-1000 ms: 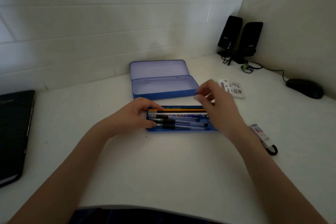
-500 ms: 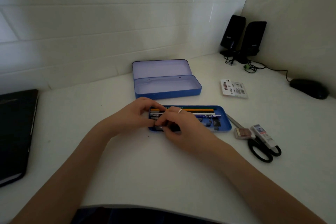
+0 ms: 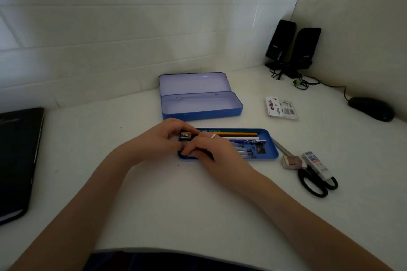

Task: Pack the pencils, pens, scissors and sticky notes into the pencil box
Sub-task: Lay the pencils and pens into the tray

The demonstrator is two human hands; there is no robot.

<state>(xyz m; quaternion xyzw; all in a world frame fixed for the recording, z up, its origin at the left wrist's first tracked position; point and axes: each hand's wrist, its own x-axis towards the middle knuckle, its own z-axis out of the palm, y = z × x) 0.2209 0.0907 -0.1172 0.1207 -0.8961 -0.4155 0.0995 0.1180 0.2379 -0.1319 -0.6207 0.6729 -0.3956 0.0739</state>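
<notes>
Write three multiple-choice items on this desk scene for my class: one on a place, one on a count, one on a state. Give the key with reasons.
1. Where are the scissors?
A. in the box
B. on the desk, right of the tray
C. under the laptop

2. How many speakers stand in the corner?
A. one
B. two
C. four

3. What state is the box in?
A. open and empty
B. shut
C. open and full

Key: 1 B, they lie on the desk beside the tray. 2 B, two black ones stand side by side. 3 A, its lid is up and nothing lies inside.

Bare forearms (ring [image 3: 213, 136] on right hand [image 3: 217, 152])
</notes>
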